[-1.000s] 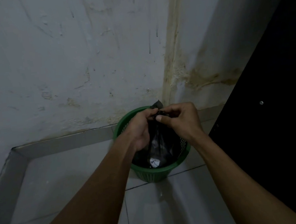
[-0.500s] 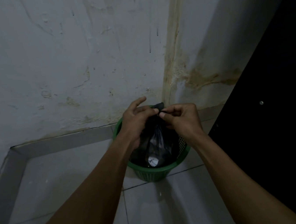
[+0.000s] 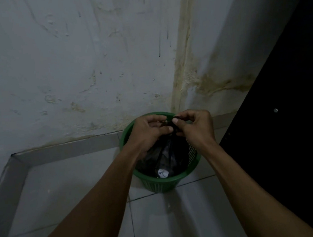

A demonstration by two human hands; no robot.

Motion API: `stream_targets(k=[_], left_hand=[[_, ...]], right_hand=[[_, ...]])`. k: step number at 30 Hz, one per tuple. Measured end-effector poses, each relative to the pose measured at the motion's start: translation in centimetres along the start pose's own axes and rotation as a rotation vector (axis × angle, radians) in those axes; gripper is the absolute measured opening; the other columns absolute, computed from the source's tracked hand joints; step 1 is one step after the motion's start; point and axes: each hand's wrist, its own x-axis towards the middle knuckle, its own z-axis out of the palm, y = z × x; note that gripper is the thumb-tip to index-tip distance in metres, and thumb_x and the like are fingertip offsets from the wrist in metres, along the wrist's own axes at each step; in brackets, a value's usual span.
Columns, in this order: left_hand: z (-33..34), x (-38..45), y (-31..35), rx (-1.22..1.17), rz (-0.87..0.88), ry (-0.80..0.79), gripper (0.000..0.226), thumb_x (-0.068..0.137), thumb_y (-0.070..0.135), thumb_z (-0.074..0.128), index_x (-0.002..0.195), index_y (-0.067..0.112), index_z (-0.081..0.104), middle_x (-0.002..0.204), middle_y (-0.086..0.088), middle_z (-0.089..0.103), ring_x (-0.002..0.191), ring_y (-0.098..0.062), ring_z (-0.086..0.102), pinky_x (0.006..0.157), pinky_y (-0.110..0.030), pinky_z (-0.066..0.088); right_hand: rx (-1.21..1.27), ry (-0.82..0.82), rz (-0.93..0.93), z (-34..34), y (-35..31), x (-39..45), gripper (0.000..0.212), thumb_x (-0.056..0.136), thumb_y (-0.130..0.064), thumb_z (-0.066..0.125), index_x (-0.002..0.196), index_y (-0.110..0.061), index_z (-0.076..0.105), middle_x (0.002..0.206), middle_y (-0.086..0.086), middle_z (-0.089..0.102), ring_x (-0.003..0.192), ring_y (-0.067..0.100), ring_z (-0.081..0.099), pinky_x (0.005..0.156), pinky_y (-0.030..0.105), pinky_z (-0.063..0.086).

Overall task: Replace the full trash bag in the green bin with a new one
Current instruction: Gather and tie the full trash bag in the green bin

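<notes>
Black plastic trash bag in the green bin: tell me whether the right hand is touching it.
Touching. The head view shows the right hand pinching the gathered top of the black plastic trash bag.

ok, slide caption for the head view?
Both hands, left hand and right hand, pinch the black trash bag neck above the green bin.

Dim, cool light — you are looking at a murky, low-contrast scene.

The pale wall (image 3: 68, 60) is catching most of the light, while the right side is sinking into near-black. A faint sheen is glinting off the floor tiles (image 3: 166, 206) — straight lines are bowing at the wide-angle edges, and fine detail is smearing into soft noise in the shadows.
</notes>
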Motion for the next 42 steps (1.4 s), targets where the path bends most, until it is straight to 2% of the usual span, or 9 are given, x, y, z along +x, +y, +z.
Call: stream_targets(k=[4, 12, 23, 27, 31, 33, 36, 38, 42], left_hand=[[0.6, -0.4, 0.0, 0.117, -0.011, -0.16, 0.019, 0.087, 0.002, 0.063, 0.102, -0.002, 0.073, 0.091, -0.015, 0.074, 0.079, -0.019, 0.07, 0.075, -0.026, 0.056], [0.8, -0.2, -0.5, 0.276, 0.018, -0.079, 0.02, 0.085, 0.011, 0.066, 0.073, -0.005, 0.069, 0.063, -0.012, 0.065, 0.05, -0.01, 0.058, 0.05, -0.019, 0.044], [0.6, -0.2, -1.4, 0.329, 0.178, -0.051, 0.015, 0.084, 0.002, 0.058, 0.087, -0.008, 0.069, 0.084, -0.025, 0.071, 0.08, -0.04, 0.067, 0.066, -0.048, 0.054], [0.5, -0.3, -0.9, 0.317, 0.155, -0.09, 0.018, 0.084, 0.012, 0.066, 0.101, 0.007, 0.073, 0.092, -0.007, 0.075, 0.083, -0.018, 0.072, 0.076, -0.035, 0.059], [-0.8, 0.0, -1.7, 0.447, 0.16, -0.165, 0.055, 0.061, 0.034, 0.086, 0.11, 0.016, 0.068, 0.105, 0.002, 0.072, 0.096, -0.011, 0.068, 0.086, -0.031, 0.056], [-1.2, 0.0, -2.3, 0.533, 0.173, -0.116, 0.04, 0.068, 0.029, 0.082, 0.104, 0.018, 0.07, 0.105, -0.001, 0.071, 0.095, -0.015, 0.067, 0.088, -0.035, 0.054], [-1.3, -0.2, -2.4, 0.532, 0.221, 0.04, 0.013, 0.083, 0.009, 0.07, 0.094, 0.009, 0.076, 0.087, 0.002, 0.071, 0.075, -0.008, 0.064, 0.068, -0.007, 0.048], [-1.5, -0.1, -2.4, 0.533, 0.256, 0.093, 0.011, 0.084, 0.006, 0.067, 0.087, 0.007, 0.077, 0.08, -0.005, 0.073, 0.072, -0.015, 0.064, 0.055, -0.011, 0.041], [-1.8, 0.3, -2.4, 0.43, 0.236, 0.086, 0.013, 0.084, 0.0, 0.064, 0.082, 0.004, 0.076, 0.078, -0.008, 0.072, 0.072, -0.018, 0.066, 0.061, -0.017, 0.049]], right_hand=[[-0.133, -0.009, -0.105, 0.2, 0.1, -0.1, 0.003, 0.076, -0.02, 0.076, 0.075, -0.022, 0.075, 0.077, -0.003, 0.074, 0.076, 0.016, 0.072, 0.071, 0.043, 0.061], [-0.066, 0.007, -0.135, 0.2, -0.6, -0.2, 0.016, 0.078, -0.004, 0.075, 0.073, -0.018, 0.071, 0.069, -0.001, 0.07, 0.066, 0.012, 0.068, 0.064, 0.028, 0.057], [0.09, -0.092, -0.145, 0.6, -1.9, -0.5, 0.021, 0.08, 0.009, 0.068, 0.074, -0.011, 0.067, 0.07, 0.01, 0.065, 0.066, 0.016, 0.061, 0.065, 0.026, 0.053], [0.205, -0.065, -0.071, 0.5, -2.3, -0.6, 0.02, 0.083, 0.009, 0.065, 0.076, -0.01, 0.066, 0.07, 0.008, 0.066, 0.061, 0.009, 0.063, 0.06, 0.021, 0.053], [0.343, -0.024, 0.004, 0.0, -3.0, 0.1, 0.018, 0.086, 0.006, 0.064, 0.078, -0.01, 0.065, 0.073, 0.008, 0.066, 0.064, 0.013, 0.065, 0.063, 0.026, 0.058], [0.327, -0.041, 0.009, -0.2, -3.0, 0.3, 0.018, 0.086, 0.006, 0.063, 0.08, -0.011, 0.065, 0.075, 0.008, 0.066, 0.067, 0.014, 0.064, 0.064, 0.026, 0.058], [0.309, -0.067, 0.076, -0.1, -2.7, 0.2, 0.014, 0.086, 0.004, 0.064, 0.093, -0.008, 0.064, 0.079, 0.007, 0.066, 0.072, 0.016, 0.066, 0.061, 0.024, 0.058], [0.265, -0.118, 0.138, -0.3, -2.0, 0.4, 0.029, 0.084, -0.003, 0.07, 0.111, -0.011, 0.062, 0.09, 0.006, 0.068, 0.083, 0.016, 0.068, 0.067, 0.026, 0.058], [-0.069, -0.314, 0.128, -1.3, 0.0, 1.2, 0.077, 0.071, -0.015, 0.083, 0.14, -0.022, 0.047, 0.121, 0.003, 0.057, 0.108, 0.015, 0.058, 0.087, 0.028, 0.052]])
